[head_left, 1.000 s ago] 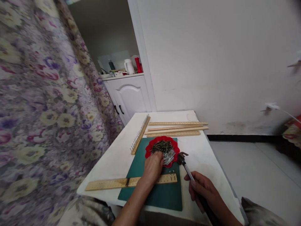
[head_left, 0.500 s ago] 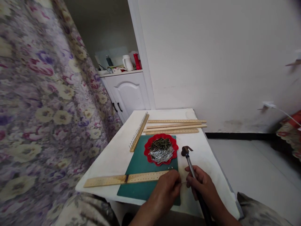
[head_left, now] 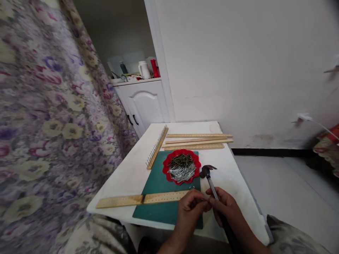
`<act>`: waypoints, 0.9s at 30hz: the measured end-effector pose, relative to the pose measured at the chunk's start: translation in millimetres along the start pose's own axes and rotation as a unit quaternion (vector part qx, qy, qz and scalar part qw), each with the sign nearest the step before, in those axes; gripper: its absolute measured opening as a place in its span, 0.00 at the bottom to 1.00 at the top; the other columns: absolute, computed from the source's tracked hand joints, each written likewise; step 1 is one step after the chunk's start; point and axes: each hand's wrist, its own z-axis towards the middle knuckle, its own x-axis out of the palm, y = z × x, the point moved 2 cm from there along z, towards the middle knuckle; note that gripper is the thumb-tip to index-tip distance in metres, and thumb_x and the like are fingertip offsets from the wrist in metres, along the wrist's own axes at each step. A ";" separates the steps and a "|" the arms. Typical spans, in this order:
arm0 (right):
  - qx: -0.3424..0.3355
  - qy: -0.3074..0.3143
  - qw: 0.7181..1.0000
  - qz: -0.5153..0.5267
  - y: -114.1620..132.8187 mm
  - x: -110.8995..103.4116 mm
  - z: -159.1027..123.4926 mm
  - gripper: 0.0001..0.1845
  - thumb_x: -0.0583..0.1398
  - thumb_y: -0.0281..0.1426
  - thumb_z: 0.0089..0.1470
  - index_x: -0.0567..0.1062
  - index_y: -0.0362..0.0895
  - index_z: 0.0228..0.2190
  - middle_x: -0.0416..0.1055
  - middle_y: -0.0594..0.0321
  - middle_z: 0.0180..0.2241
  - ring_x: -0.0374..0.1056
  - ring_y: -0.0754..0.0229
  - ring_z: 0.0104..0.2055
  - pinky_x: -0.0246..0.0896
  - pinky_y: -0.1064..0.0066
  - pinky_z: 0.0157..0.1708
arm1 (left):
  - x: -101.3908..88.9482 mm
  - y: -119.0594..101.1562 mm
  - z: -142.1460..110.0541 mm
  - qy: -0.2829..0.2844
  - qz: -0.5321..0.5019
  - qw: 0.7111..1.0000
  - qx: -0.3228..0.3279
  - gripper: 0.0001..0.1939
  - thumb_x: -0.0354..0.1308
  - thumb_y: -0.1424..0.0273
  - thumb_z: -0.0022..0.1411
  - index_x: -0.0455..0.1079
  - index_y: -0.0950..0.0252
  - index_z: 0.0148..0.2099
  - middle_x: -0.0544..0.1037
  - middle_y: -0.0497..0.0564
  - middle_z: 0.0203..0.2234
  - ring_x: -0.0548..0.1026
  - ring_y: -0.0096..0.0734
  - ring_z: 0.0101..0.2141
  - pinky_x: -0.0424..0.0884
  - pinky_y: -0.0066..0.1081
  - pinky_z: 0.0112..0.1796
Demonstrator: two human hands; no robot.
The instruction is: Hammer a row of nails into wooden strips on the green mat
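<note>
My right hand (head_left: 225, 208) is wrapped round the handle of a claw hammer (head_left: 210, 181), its head raised beside the red dish. My left hand (head_left: 192, 210) is closed in a pinch, its fingertips meeting those of my right hand; a thin nail seems to be between them, mostly hidden. Beneath my left hand runs a wooden strip (head_left: 122, 201) with rows of small holes and a dark band across it. Tips of a few nails show near its right end. Just beyond, the red scalloped dish (head_left: 165, 164) holds a heap of dark and silvery nails (head_left: 182, 169).
A green mat (head_left: 153, 213) lies under the dish and strip on the white table (head_left: 122, 176). One strip with a row of upright nails (head_left: 157, 148) rests at the left; several wooden strips (head_left: 196, 141) lie at the back. A floral curtain (head_left: 66, 123) hangs to the left.
My left hand has turned and moved right, bringing its fingers against those of my right hand. The hammer head has shifted slightly left toward the dish.
</note>
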 end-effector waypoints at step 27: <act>-0.004 -0.009 0.995 -0.103 7.2 1.1 -5.9 0.16 0.60 0.41 0.52 0.66 0.43 0.36 0.70 0.71 0.18 0.54 0.74 0.08 0.44 0.82 0.09 | -65.1 12.1 13.3 -0.036 0.339 0.938 0.066 0.07 0.52 0.72 0.61 0.68 0.64 0.31 0.71 0.47 0.26 0.69 0.29 0.30 0.61 0.25 0.32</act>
